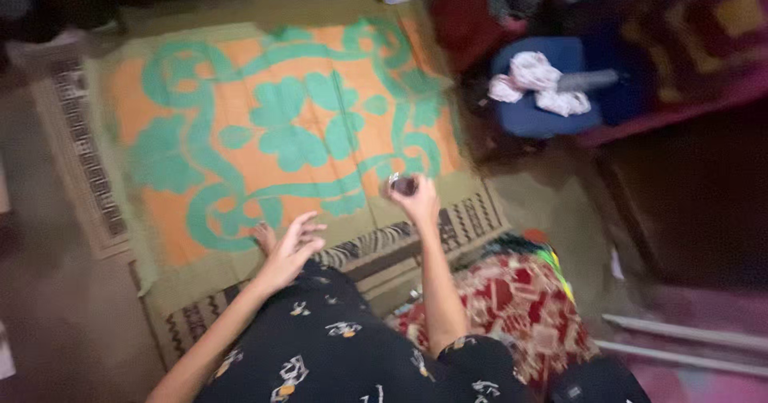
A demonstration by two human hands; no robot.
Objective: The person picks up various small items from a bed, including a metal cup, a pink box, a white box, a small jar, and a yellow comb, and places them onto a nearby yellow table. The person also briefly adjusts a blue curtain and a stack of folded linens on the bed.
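Orange woven floor mat with green floral pattern (pixel 264 123) on bare floor, blue cushion (pixel 544 103) beyond mat's right edge. Right hand (pixel 416 199) pinching small dark round object (pixel 402 184); left hand (pixel 290 251) spread, empty.

Small dark round object (pixel 402 184), blurred, pinched in right hand (pixel 418 203) fingertips, raised above orange-green floral mat edge. Left hand (pixel 290 252) open, fingers spread, empty.

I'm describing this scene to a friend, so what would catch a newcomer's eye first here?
First, the big orange mat with green leaf swirls spread over the floor at centre. Next, the right hand raised at the mat's near edge, pinching a small dark object, with the left hand open beside it. A red patterned cloth lies lower right.
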